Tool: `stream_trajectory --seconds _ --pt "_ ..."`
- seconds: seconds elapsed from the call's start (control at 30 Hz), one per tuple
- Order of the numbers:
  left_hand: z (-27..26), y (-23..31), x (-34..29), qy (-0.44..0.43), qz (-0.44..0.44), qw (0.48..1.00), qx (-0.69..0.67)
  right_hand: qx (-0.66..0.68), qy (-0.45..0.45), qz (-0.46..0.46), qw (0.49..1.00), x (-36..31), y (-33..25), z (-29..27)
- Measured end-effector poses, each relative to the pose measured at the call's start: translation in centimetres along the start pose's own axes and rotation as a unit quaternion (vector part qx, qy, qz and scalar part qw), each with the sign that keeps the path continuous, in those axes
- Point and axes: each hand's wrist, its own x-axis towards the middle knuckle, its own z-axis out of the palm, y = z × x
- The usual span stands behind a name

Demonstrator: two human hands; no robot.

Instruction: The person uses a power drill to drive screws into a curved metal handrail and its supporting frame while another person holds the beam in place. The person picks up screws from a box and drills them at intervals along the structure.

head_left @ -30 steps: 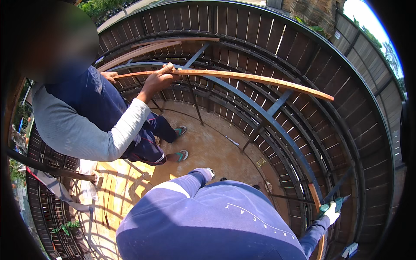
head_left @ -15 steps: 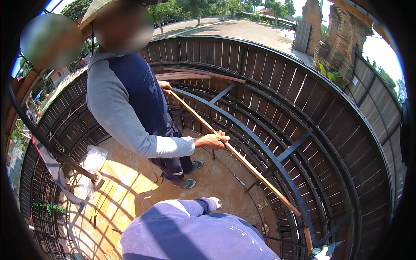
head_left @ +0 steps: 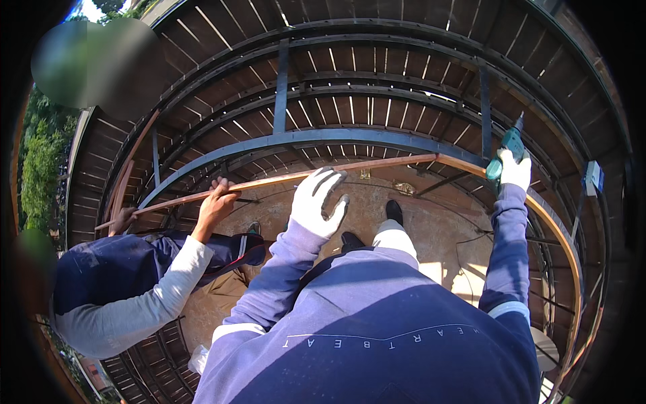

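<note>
My right hand (head_left: 515,172), in a white glove, grips a green cordless drill (head_left: 513,141) whose bit points up and away. The drill is over the curved blue-grey metal frame (head_left: 330,137). My left hand (head_left: 313,202), also gloved, is raised with fingers and thumb apart. Its fingertips overlap a long thin wooden strip (head_left: 383,163); I cannot tell whether they touch it. A co-worker's hand (head_left: 219,202) holds this strip from the left. The strip's right end meets another wooden strip (head_left: 564,232), which follows the frame's curve at right.
Dark slatted walling (head_left: 377,54) curves behind the frame, with metal crossbars (head_left: 281,87) between. The co-worker (head_left: 114,269) stands close on my left. A small blue and white box (head_left: 593,178) sits at the far right. A dark cable (head_left: 464,241) lies on the floor.
My view has swung right, so the frame and drill now lie nearer the middle and the co-worker farther left. My left hand has risen toward the strip, which now meets the fixed one.
</note>
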Motion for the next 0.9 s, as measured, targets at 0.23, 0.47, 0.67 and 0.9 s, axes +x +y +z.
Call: stream_trajectory --seconds 0.23,0.47,0.67,0.9 --pt "4.7 -0.7 6.0 -0.219 0.043 0.961 0.165 -0.046 0.021 0.039 0.998 -1.0 0.5 -2.2" --pt "9.5 -2.8 10.1 -0.381 0.015 0.878 0.291 -0.027 0.026 0.039 0.999 -0.9 -0.2 -1.3" --pt "10.6 -3.3 9.7 -0.363 0.035 0.883 0.294 -0.015 0.037 0.049 0.998 -0.7 -0.3 -1.3" --pt "10.1 -3.8 9.6 -0.352 0.034 0.898 0.261 -0.003 0.03 0.012 0.999 -0.2 0.3 -1.0"
